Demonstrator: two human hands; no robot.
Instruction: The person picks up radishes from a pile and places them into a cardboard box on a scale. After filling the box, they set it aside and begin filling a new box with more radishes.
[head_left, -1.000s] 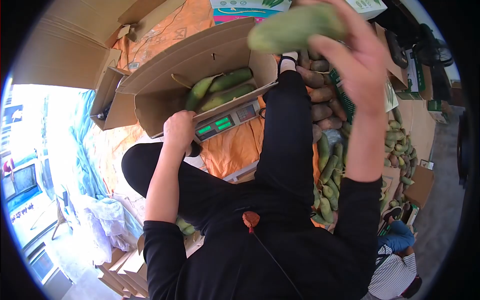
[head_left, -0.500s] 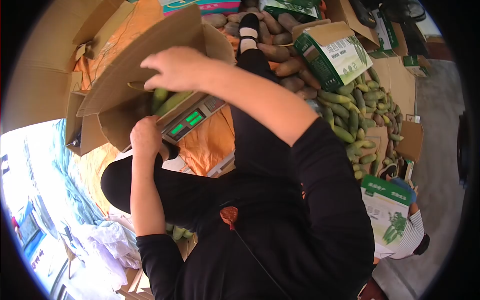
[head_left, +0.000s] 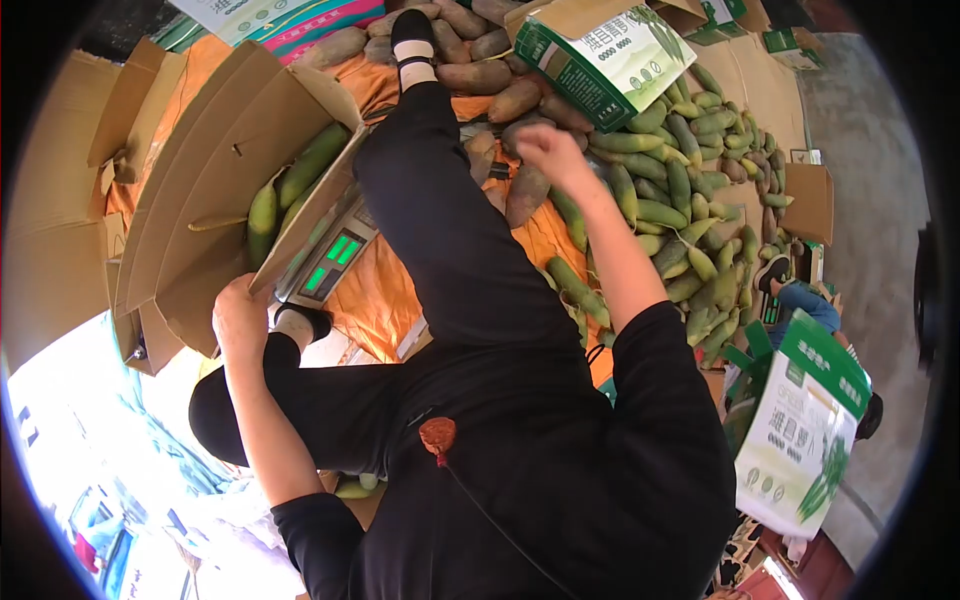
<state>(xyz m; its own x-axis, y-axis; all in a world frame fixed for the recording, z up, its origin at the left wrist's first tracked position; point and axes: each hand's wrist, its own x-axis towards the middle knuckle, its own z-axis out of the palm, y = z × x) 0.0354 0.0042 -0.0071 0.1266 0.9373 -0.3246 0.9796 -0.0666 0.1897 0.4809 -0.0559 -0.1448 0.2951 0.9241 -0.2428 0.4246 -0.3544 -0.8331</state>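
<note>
My left hand (head_left: 241,318) grips the near edge of an open cardboard box (head_left: 205,170), its fingers partly hidden. Inside the box lie several green radishes (head_left: 263,220). Right beside it, green digits glow on a weighing scale (head_left: 333,264), partly covered by the box. My right hand (head_left: 552,155) is over the produce beyond my raised leg, slightly blurred, with fingers loosely bent and nothing visible in them. Near it are reddish-brown radishes (head_left: 527,195) and a large heap of green radishes (head_left: 690,190).
A printed green-and-white carton (head_left: 610,60) sits on the heap's far side. At right, a person in blue trousers (head_left: 812,305) is partly hidden behind another printed carton (head_left: 800,425). Orange sheeting (head_left: 385,300) covers the floor. Cardboard boxes (head_left: 60,200) stand at far left.
My right hand has swung from above the open box to the radish heap on the right. My left hand stays at the box edge. The view has shifted, and the right-hand printed carton has tilted.
</note>
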